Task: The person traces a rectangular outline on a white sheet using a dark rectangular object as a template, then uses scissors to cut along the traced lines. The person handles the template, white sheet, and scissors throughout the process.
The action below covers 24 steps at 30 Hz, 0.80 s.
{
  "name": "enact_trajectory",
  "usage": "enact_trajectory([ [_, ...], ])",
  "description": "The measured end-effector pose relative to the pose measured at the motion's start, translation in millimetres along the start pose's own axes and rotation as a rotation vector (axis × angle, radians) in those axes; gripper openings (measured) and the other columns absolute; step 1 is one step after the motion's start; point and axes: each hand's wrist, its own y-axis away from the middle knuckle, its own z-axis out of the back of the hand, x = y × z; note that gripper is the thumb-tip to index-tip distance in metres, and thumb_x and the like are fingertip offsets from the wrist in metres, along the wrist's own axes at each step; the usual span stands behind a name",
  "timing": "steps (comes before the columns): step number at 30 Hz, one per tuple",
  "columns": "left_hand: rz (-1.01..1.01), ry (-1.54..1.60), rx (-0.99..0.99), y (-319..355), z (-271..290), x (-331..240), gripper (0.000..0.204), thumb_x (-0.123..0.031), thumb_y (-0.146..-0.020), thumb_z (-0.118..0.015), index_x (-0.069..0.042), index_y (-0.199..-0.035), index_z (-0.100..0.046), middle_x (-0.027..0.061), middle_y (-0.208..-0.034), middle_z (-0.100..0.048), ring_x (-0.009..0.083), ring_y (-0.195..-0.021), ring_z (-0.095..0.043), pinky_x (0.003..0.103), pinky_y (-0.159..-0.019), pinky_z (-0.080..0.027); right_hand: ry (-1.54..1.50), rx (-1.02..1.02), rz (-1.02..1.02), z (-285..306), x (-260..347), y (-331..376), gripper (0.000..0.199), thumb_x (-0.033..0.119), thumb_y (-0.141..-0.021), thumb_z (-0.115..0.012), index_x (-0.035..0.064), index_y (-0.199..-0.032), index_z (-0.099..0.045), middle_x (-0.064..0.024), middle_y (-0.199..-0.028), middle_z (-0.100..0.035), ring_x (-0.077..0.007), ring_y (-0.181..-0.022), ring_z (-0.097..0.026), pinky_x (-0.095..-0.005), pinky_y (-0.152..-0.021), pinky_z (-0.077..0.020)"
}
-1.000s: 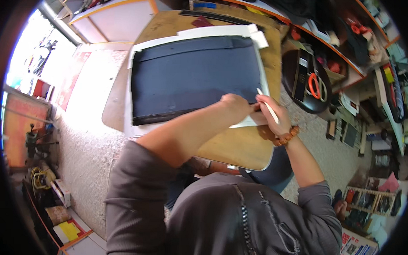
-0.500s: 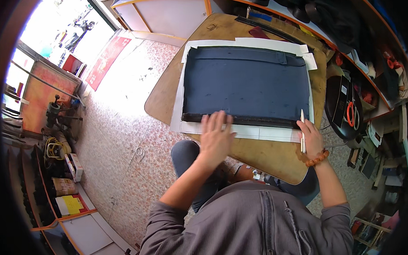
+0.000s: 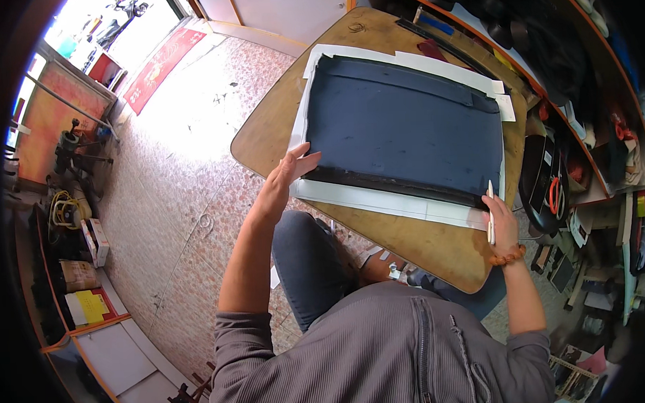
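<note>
The left hand has moved leftward along the dark panel, fingers open; the right hand grips a white pen.

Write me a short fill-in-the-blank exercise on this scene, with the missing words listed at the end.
1. The right hand holds a slim, pen-like tool that is coloured ____.
2. The left hand is at the dark panel's near ____ corner.
3. A beaded bracelet circles the person's ____ wrist.
4. The long floor mat is mostly coloured ____.

Missing words: white; left; right; red.
</note>
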Motion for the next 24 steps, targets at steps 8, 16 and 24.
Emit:
enact_trajectory([
  [8,-0.067,0.036,0.046,3.7,3.1,7.4,0.087,-0.069,-0.095,-0.014,-0.003,-0.149,-0.031,0.0187,-0.143,-0.048,0.0327,-0.137,-0.040,0.046,-0.117,-0.016,-0.948,-0.202,-0.235,-5.3,77.4,-47.1,0.028,0.013,-0.096,-0.056,0.0000,-0.120,-0.062,-0.0129,-0.103,-0.068,-0.0156,-0.089,-0.065,-0.0278,-0.076,-0.0533],
  [16,-0.064,0.118,0.068,1.9,3.8,10.4,0.091,-0.072,-0.093,-0.015,-0.002,-0.151,-0.023,0.0193,-0.145,-0.045,0.0319,-0.138,-0.038,0.045,-0.116,-0.018,-1.199,0.290,-0.058,-75.0,210.8,-149.1,0.010,0.008,-0.089,-0.062,-0.0008,-0.092,-0.064,-0.0067,-0.078,-0.067,-0.0099,-0.069,-0.062,-0.0233,-0.065,-0.0508],
  [24,-0.052,0.191,0.059,1.9,3.4,12.1,0.092,-0.072,-0.093,-0.016,0.000,-0.151,-0.021,0.0218,-0.146,-0.041,0.0303,-0.135,-0.041,0.043,-0.115,-0.022,-0.930,0.256,0.125,-96.0,242.3,-162.5,0.016,0.022,-0.085,-0.066,0.0102,-0.095,-0.067,-0.0094,-0.079,-0.069,-0.0264,-0.072,-0.068,-0.0344,-0.066,-0.0518],
])
